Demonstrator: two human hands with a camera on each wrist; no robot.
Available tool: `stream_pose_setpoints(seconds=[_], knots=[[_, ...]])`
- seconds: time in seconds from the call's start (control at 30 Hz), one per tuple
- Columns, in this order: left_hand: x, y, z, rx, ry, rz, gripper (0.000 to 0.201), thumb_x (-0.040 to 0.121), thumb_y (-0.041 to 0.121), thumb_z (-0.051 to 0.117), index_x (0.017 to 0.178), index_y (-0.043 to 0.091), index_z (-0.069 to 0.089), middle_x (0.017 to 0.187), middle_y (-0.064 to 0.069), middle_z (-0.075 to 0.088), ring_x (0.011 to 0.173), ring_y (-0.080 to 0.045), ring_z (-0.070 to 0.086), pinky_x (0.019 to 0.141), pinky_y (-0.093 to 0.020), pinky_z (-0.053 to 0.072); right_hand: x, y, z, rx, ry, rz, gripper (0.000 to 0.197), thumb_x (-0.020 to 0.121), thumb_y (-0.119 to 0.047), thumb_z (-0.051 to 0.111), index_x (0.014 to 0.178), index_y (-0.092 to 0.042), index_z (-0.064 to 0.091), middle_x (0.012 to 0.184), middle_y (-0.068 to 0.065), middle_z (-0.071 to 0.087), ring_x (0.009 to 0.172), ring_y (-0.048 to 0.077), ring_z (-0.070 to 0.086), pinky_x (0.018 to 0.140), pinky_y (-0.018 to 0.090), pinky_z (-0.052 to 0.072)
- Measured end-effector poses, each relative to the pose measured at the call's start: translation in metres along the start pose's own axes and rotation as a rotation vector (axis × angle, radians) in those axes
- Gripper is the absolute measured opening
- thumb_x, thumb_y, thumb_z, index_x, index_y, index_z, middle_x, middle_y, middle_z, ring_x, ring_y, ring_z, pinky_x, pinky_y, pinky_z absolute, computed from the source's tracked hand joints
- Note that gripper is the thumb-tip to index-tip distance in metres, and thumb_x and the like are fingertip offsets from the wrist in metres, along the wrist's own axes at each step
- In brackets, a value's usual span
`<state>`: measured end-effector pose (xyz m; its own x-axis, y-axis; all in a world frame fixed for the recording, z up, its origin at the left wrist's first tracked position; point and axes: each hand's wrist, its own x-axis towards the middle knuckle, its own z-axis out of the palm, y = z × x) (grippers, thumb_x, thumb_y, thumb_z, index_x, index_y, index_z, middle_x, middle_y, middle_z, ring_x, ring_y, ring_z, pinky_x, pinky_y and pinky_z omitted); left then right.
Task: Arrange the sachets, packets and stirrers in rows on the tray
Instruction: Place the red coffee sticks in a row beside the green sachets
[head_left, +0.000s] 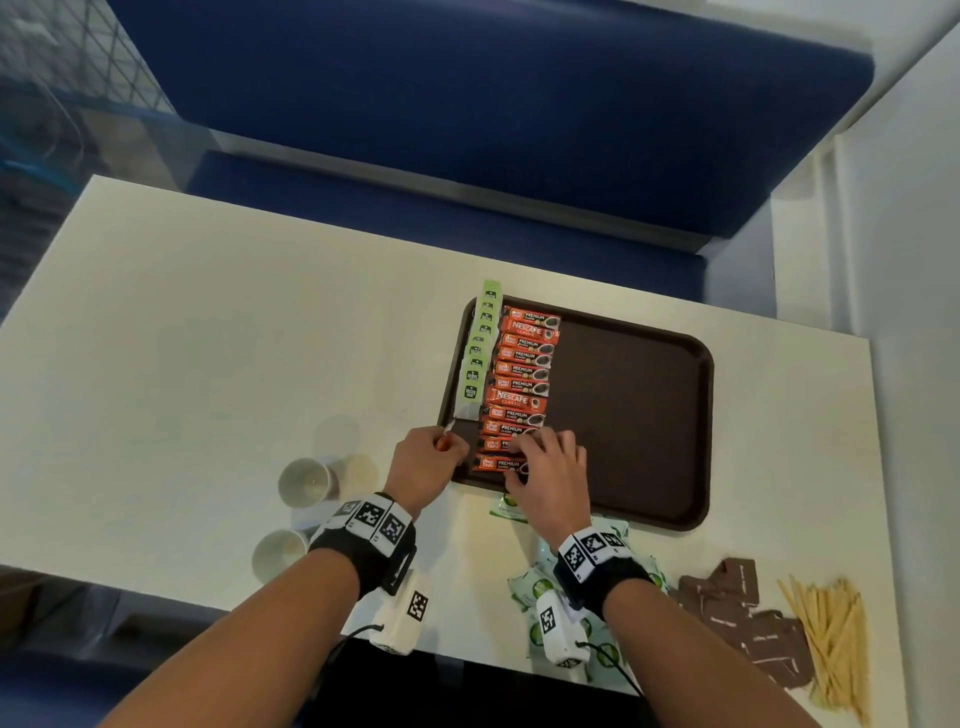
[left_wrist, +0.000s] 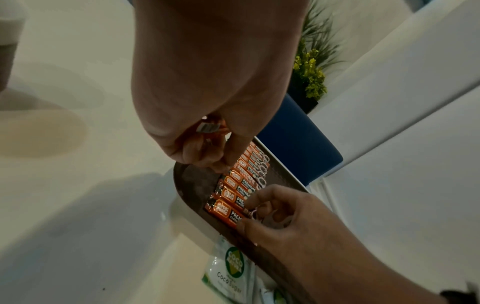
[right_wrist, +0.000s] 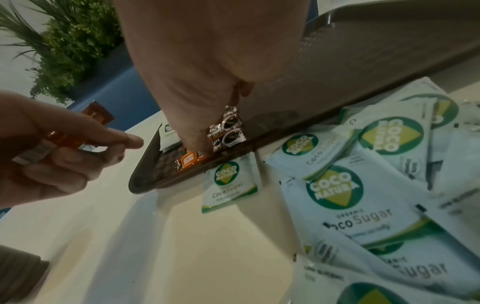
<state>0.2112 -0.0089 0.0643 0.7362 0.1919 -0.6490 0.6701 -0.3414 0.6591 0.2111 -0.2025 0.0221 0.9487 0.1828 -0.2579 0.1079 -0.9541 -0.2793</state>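
Your left grip (head_left: 423, 457) pinches spare orange sachets (right_wrist: 64, 136) at the tray (head_left: 649, 415) rim; your right grip (head_left: 545, 467) presses the nearest orange sachet (head_left: 496, 463), hiding its end. Bare tray lies rightward.

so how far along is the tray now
Done: a row of green sachets along the left edge of the tray, and a nearly full row of orange coffee sticks beside it. In hand: the right hand sets the nearest stick in place; the left hand holds another coffee stick. Left: the coco sugar packets, brown packets and stirrers are on the table.
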Motion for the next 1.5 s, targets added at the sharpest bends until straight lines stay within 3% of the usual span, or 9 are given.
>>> stream_pose_setpoints(seconds=[0.13,0.23,0.33,0.47,0.77,1.0,1.17,1.37,1.5], knots=[[-0.001,0.001,0.006,0.146,-0.105,0.029,0.014,0.100,0.013,0.067,0.103,0.013,0.081,0.103,-0.004,0.078,0.097,-0.021,0.071,0.071,-0.017,0.047,-0.004,0.007,-0.004,0.189,0.072,0.133,0.018,0.098,-0.025,0.065,0.116,-0.028,0.061,0.115,-0.008,0.058,0.107,0.014,0.049,0.092,0.031,0.043],[-0.002,-0.001,0.009,0.172,-0.105,0.025,0.018,0.100,0.009,0.065,0.107,0.012,0.081,0.106,-0.004,0.077,0.091,-0.018,0.068,0.067,-0.015,0.045,-0.007,0.016,-0.003,0.441,0.125,0.297,0.023,0.097,-0.007,0.061,0.113,-0.022,0.056,0.109,-0.004,0.054,0.102,0.014,0.055,0.088,0.030,0.049],[-0.002,-0.002,0.012,0.177,-0.079,0.019,0.019,0.100,0.007,0.064,0.107,0.011,0.081,0.108,-0.005,0.076,0.088,-0.016,0.065,0.066,-0.014,0.045,-0.009,0.020,-0.003,0.546,0.114,0.387,0.028,0.095,0.001,0.059,0.115,-0.018,0.054,0.107,-0.001,0.058,0.098,0.014,0.060,0.084,0.027,0.050],[-0.001,-0.002,0.016,0.157,-0.064,0.012,0.019,0.100,0.006,0.063,0.107,0.011,0.081,0.107,-0.005,0.076,0.091,-0.018,0.065,0.074,-0.025,0.047,-0.009,0.017,-0.002,0.633,0.079,0.424,0.030,0.096,0.002,0.059,0.116,-0.019,0.051,0.101,-0.001,0.063,0.093,0.014,0.065,0.078,0.023,0.048],[0.002,-0.005,0.018,0.079,-0.035,-0.056,0.022,0.099,0.002,0.063,0.104,0.013,0.081,0.105,-0.001,0.073,0.094,-0.018,0.065,0.084,-0.027,0.047,-0.006,0.012,-0.001,0.664,0.087,0.457,0.027,0.099,0.001,0.060,0.117,-0.017,0.052,0.097,-0.003,0.066,0.090,0.012,0.068,0.078,0.020,0.052],[0.003,-0.005,0.018,0.034,-0.029,-0.058,0.023,0.098,0.000,0.063,0.101,0.015,0.081,0.096,0.005,0.072,0.094,-0.017,0.066,0.086,-0.028,0.049,-0.007,0.012,0.003,0.672,0.085,0.481,0.025,0.100,-0.002,0.062,0.117,-0.017,0.054,0.094,-0.004,0.068,0.086,0.010,0.069,0.080,0.026,0.059],[0.005,-0.005,0.018,0.009,-0.021,-0.054,0.024,0.097,0.000,0.064,0.094,0.018,0.078,0.095,0.004,0.073,0.087,-0.012,0.065,0.072,-0.021,0.047,-0.007,0.013,0.006,0.689,0.096,0.486,0.019,0.102,-0.006,0.061,0.115,-0.019,0.055,0.092,-0.003,0.070,0.084,0.011,0.072,0.078,0.030,0.062],[0.005,-0.003,0.019,-0.016,0.021,-0.049,0.026,0.098,0.000,0.061,0.094,0.020,0.078,0.099,0.001,0.074,0.092,-0.016,0.067,0.075,-0.025,0.049,-0.005,0.015,0.003,0.678,0.111,0.503,0.027,0.098,0.001,0.062,0.115,-0.019,0.056,0.100,-0.004,0.067,0.092,0.012,0.069,0.082,0.029,0.060],[0.006,-0.002,0.020,-0.042,0.035,-0.039,0.025,0.100,0.002,0.060,0.097,0.018,0.079,0.099,0.004,0.074,0.090,-0.013,0.066,0.074,-0.023,0.049,-0.003,0.016,0.001,0.726,0.136,0.484,0.028,0.098,0.003,0.059,0.114,-0.020,0.056,0.103,-0.006,0.068,0.093,0.007,0.067,0.078,0.019,0.054]])
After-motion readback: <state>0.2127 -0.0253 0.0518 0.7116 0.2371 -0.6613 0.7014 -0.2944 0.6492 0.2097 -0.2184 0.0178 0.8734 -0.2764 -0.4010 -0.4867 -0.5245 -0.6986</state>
